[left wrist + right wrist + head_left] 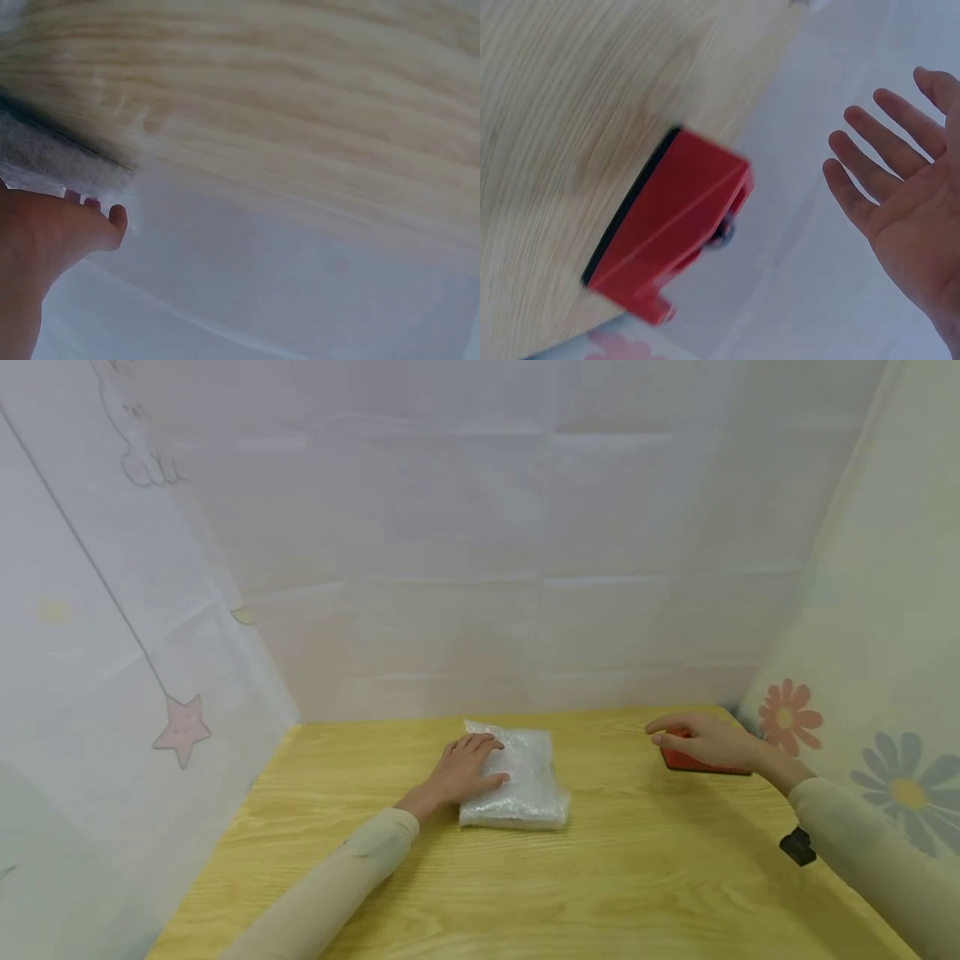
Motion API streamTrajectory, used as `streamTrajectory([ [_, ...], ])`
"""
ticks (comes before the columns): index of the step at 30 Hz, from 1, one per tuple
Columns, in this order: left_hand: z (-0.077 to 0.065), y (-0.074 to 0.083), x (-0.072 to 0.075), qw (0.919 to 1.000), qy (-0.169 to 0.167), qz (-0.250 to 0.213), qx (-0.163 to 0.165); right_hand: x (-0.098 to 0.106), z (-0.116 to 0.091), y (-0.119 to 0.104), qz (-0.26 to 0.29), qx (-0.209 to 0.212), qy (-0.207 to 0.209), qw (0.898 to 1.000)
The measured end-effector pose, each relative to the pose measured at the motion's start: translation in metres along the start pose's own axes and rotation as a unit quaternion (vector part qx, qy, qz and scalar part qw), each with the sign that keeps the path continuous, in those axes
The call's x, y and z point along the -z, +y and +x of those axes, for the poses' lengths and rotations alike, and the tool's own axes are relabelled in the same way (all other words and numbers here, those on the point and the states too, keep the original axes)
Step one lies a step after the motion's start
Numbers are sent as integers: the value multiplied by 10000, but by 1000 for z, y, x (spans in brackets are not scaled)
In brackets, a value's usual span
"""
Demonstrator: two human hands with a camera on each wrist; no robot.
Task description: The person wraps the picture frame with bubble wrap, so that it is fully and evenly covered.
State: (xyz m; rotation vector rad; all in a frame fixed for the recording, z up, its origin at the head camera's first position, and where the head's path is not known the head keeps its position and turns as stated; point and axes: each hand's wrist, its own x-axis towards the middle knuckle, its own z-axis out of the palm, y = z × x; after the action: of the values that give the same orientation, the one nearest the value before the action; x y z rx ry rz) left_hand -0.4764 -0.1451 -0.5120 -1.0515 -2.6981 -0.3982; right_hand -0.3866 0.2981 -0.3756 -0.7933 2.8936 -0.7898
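Note:
A flat package in clear bubble wrap (pixel 528 785) lies on the wooden table. My left hand (pixel 462 770) rests on its left side, fingers spread over the top. In the left wrist view the thumb and fingertips show at the edge of the wrapped package (pixel 60 161). Over at the right, my right hand (pixel 712 741) hovers above a red wedge-shaped device with a black base (pixel 684 763), partly covering it in the head view. Seen from the right wrist, the red device (pixel 675 214) stands apart from the hand (pixel 922 202), whose palm is empty and fingers extended.
A small black object (pixel 798 846) sits near the table's right edge, beside my right forearm. Pale sheets enclose the table (pixel 375 893) at the back and both sides, with a pink star (pixel 182 729) on the left and flowers (pixel 784 718) on the right.

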Motion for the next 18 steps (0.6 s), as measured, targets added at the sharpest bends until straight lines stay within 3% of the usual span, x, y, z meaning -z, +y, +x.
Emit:
streamTrajectory([
  [8, 8, 5, 6, 9982, 67, -245, -548, 36, -10, 44, -466, -625, 598, 9952],
  [12, 9, 6, 5, 9960, -199, -473, -733, 45, -16, 62, -716, -900, 645, 9913],
  [18, 8, 6, 3, 9943, -408, -721, -671, 49, -23, 96, -1086, -1230, 403, 9856],
])
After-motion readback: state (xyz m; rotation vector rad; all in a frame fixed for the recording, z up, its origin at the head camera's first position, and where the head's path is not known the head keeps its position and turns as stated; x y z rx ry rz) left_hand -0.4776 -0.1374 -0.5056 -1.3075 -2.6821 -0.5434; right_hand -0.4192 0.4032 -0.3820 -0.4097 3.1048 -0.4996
